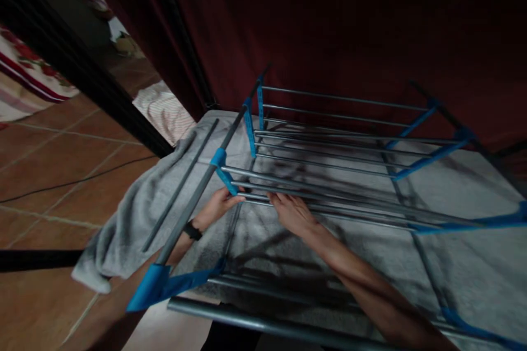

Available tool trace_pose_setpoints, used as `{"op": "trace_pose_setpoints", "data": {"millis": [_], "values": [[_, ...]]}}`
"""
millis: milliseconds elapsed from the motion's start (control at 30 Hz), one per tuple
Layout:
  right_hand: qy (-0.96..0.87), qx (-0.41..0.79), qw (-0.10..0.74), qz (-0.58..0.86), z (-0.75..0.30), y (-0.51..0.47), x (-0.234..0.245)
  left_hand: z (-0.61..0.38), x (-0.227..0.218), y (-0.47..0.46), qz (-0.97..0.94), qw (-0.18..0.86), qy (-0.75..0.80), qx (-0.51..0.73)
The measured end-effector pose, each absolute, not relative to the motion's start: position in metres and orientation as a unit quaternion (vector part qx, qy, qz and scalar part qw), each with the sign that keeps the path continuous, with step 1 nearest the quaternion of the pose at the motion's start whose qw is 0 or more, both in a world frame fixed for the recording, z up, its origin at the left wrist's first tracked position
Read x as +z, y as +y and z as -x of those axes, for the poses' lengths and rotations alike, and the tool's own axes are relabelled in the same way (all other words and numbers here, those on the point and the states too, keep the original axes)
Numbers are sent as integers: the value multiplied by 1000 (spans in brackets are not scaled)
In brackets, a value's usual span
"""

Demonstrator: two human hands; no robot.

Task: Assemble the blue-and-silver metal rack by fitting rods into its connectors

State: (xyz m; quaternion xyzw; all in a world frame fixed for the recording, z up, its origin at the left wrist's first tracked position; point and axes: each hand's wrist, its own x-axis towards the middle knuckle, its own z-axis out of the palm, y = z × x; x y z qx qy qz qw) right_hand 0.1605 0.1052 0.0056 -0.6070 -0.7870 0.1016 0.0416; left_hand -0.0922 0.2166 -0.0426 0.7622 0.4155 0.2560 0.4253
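A rack of grey metal tubes and blue plastic brackets lies on a grey blanket (pixel 135 214) before me. My left hand (pixel 220 205), with a dark band at the wrist, reaches under a side pole (pixel 187 214) and pinches the lower end of a blue bracket (pixel 228 180), where a tube enters it. To its right, my right hand (pixel 290 211) has its fingers closed over a metal tube (pixel 255 197) of the same shelf; the fingertips are partly hidden. A blue corner piece (pixel 150 288) caps the near end of the side pole.
One loose grey tube (pixel 181 186) lies on the blanket left of the rack. A thick tube (pixel 230 315) crosses close to my body. Dark red curtain (pixel 349 27) hangs behind. A black post (pixel 102 82) and tiled floor (pixel 53 164) with a cable are at left.
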Motion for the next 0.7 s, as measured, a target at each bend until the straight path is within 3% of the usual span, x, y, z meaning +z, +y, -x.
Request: {"op": "trace_pose_setpoints", "data": {"millis": [233, 700], "values": [[-801, 60, 70, 592, -161, 107, -8, 91, -50, 213, -742, 445, 413, 285], [-796, 75, 23, 600, -163, 112, 2, 89, -47, 211, -760, 433, 390, 288]]}}
